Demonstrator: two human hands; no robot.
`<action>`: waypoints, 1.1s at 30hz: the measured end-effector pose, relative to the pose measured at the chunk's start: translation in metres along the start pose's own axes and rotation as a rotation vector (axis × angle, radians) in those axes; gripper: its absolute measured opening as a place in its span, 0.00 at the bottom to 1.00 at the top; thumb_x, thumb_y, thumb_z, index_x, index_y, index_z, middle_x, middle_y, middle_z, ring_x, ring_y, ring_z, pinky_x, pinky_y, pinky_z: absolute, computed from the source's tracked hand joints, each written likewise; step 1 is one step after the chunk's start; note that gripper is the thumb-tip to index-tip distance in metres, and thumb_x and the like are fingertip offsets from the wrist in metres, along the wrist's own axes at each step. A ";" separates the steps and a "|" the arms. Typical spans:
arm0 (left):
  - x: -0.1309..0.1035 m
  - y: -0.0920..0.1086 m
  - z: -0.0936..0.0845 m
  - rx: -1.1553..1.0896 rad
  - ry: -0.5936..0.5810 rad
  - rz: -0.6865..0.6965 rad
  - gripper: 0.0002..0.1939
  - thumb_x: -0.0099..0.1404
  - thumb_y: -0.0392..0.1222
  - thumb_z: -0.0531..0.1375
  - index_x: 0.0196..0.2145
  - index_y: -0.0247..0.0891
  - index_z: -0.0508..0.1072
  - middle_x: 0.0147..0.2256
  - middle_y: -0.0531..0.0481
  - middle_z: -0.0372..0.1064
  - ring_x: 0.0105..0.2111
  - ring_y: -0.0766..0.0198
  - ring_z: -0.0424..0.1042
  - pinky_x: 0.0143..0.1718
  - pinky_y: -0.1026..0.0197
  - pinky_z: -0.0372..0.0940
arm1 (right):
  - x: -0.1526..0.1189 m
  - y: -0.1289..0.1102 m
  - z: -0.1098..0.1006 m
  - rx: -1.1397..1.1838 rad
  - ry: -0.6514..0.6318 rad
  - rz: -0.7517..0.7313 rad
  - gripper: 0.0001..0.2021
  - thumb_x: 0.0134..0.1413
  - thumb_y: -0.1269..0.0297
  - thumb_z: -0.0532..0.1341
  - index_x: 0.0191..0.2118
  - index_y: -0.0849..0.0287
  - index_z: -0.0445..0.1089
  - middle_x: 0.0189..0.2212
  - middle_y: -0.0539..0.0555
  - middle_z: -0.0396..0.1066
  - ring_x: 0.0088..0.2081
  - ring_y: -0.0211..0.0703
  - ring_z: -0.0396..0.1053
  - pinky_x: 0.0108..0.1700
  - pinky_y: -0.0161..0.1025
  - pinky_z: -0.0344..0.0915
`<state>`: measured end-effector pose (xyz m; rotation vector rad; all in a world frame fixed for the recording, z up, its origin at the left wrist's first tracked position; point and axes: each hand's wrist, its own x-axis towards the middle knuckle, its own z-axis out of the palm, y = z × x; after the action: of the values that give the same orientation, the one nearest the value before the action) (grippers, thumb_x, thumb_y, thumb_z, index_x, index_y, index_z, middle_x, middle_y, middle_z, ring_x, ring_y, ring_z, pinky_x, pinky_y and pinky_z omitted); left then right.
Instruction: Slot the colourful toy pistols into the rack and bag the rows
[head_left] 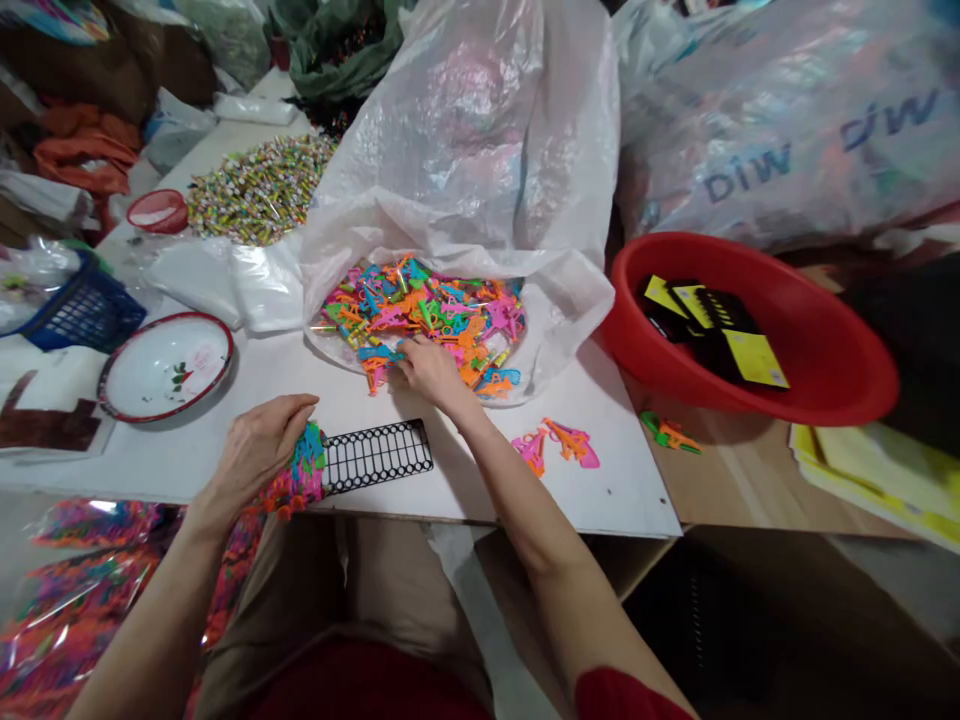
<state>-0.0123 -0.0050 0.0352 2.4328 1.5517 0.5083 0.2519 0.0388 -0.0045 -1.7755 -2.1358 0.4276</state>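
Note:
My left hand [259,445] is closed over a bunch of small pink, green, blue and orange plastic toy guns [307,455] at the table's front edge. These hang on one end of a black plastic grid rack [379,457], whose bare part lies flat to the right. My right hand [433,372] reaches to the mouth of a large clear plastic bag [574,300]. Its fingers pinch a blue toy gun [379,354] at the near edge of the pile; the fingertips are partly hidden. Many coloured toy guns [420,300] fill the bag's opening.
Loose toy guns [570,442] lie right of my forearm. A red basin [840,370] with black and yellow cards stands at the right. At the left are an enamel bowl [161,370], a blue basket [94,305] and a heap of small wrapped pieces [259,185].

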 end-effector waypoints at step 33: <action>-0.002 0.001 -0.003 0.052 -0.053 0.110 0.21 0.67 0.50 0.55 0.53 0.36 0.69 0.43 0.44 0.73 0.41 0.56 0.72 0.44 0.57 0.64 | -0.134 -0.090 0.113 0.833 0.055 0.117 0.07 0.60 0.68 0.56 0.42 0.58 0.69 0.33 0.52 0.72 0.33 0.41 0.70 0.38 0.35 0.66</action>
<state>-0.0133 -0.0068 0.0382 2.5597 1.4330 0.4235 0.1460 -0.1109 -0.0754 -1.3786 -1.4670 1.0869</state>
